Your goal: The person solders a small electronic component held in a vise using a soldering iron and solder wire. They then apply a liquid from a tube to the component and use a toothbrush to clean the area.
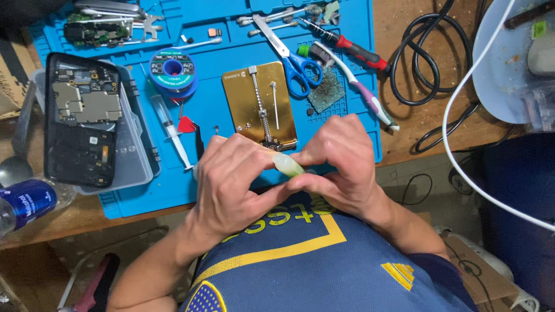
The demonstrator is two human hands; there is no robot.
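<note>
Small pale green tube [287, 165]: frame centre, just below the gold plate [258, 104]; pinched between left hand [231, 185] and right hand [341, 162], fingertips together; likely light, soft, slippery; best gripped at the ends.

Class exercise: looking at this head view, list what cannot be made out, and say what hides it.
- Pale green translucent piece: both ends hidden by the left hand and right hand.
- Gold metal clamp plate: near edge behind the fingers.
- Dark blue bottle: cut off by the left edge.
</note>
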